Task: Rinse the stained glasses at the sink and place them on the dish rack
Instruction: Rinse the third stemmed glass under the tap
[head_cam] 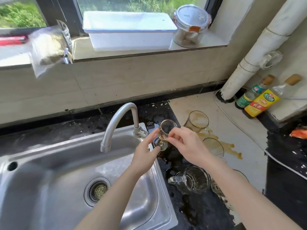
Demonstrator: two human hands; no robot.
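A small stemmed glass [166, 128] with brown liquid in it is held tilted above the sink's right rim. My right hand [187, 145] pinches its bowl with thumb and forefinger. My left hand [146, 151] touches its stem and foot with nearly straight fingers. The steel sink [49, 188] lies below left, with the curved faucet [119, 123] just left of the glass. Other stained glasses stand on the counter to the right: a tall one [197, 122], a ribbed one [214, 146] and a handled mug [192, 180] on its side. No dish rack is in view.
Brown spill marks [232, 150] stain the pale countertop around the glasses. Two sauce bottles [260, 100] lean in the far right corner by a white pipe [254, 53]. On the windowsill sit a white tub [129, 30] and a lidded jar [191, 25].
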